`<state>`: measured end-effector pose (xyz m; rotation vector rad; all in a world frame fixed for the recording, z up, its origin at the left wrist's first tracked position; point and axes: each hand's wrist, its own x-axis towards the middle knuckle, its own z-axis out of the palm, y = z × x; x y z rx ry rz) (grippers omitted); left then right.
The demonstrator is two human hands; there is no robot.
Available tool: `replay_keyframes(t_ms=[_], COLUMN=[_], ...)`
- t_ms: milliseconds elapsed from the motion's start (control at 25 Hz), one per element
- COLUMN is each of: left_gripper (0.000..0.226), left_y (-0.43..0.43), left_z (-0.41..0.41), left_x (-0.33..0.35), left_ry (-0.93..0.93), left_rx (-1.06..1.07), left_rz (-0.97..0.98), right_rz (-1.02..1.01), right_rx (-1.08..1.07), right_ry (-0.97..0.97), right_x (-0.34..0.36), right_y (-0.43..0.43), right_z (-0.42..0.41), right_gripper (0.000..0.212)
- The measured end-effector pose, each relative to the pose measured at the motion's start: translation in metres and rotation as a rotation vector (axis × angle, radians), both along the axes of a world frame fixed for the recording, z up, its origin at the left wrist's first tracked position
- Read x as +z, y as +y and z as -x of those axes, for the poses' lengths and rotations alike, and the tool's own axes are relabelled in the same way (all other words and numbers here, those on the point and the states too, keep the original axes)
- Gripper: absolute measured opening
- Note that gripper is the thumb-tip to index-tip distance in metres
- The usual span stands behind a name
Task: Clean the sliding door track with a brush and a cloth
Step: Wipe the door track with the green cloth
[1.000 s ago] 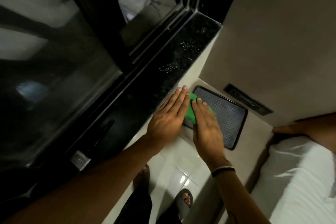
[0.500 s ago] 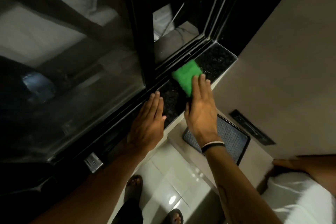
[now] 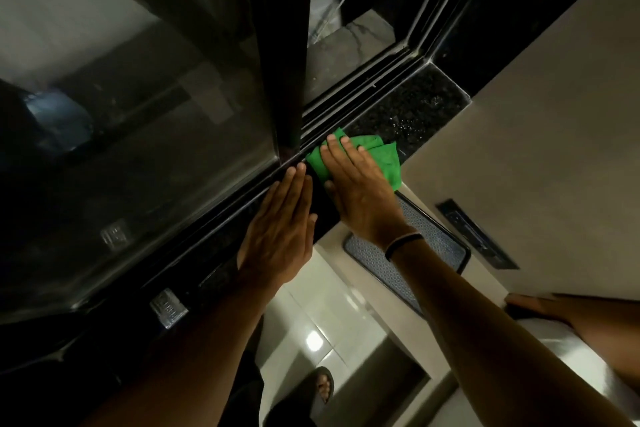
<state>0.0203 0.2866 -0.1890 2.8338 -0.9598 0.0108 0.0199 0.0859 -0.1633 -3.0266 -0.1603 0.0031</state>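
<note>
The right hand (image 3: 360,191) is laid flat, palm down, on a green cloth (image 3: 384,158), with the fingers extended and not curled around the fabric. The cloth is pressed onto the black speckled stone sill (image 3: 415,107), and its inner edge lies against the sliding door track (image 3: 353,97). Part of the cloth is covered by the hand; the remainder shows to the right of the fingers. The left hand (image 3: 280,236) is placed flat and open on the same sill, just beside the right hand, with its fingertips at the edge of the track. Nothing is held in it. The dark frame of the sliding door (image 3: 284,45) stands directly beyond the fingertips of both hands. A dark wristband (image 3: 403,243) is worn on the right wrist. A grey mat (image 3: 440,253) with a black border lies below the sill, partly hidden by the right forearm. A sandalled foot (image 3: 322,386) is seen on the glossy tiled floor (image 3: 329,315). No brush can be identified.
</note>
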Motion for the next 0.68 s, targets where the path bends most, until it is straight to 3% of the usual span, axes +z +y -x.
replay_keyframes(t_ms=[240,360,480,560,680], left_gripper=[0.066,0.066,0.066,0.065,0.066], left_y=[0.001,0.000,0.000,0.000,-0.002], left_z=[-0.001,0.000,-0.001,0.001,-0.001], left_x=[-0.006,-0.006,-0.003,-0.002,0.000], left_ry=[-0.018,-0.004,-0.004,-0.016,0.020], left_rx=[0.007,-0.001,0.004,0.005,0.008], left_rz=[0.018,0.021,0.028,0.037,0.040], right_rz=[-0.063,-0.089,-0.123,-0.098,-0.083], right_rx=[-0.052,-0.270,-0.420,-0.341,-0.243], right_ry=[-0.007,0.022,-0.014,-0.014,-0.015], right_x=[-0.005,0.004,0.006,-0.005,-0.005], right_y=[-0.016,-0.035,-0.002,0.037,0.009], right_z=[-0.009,-0.026,-0.022,0.007,-0.013], right_gripper=[0.058,0.059,0.061,0.061,0.060])
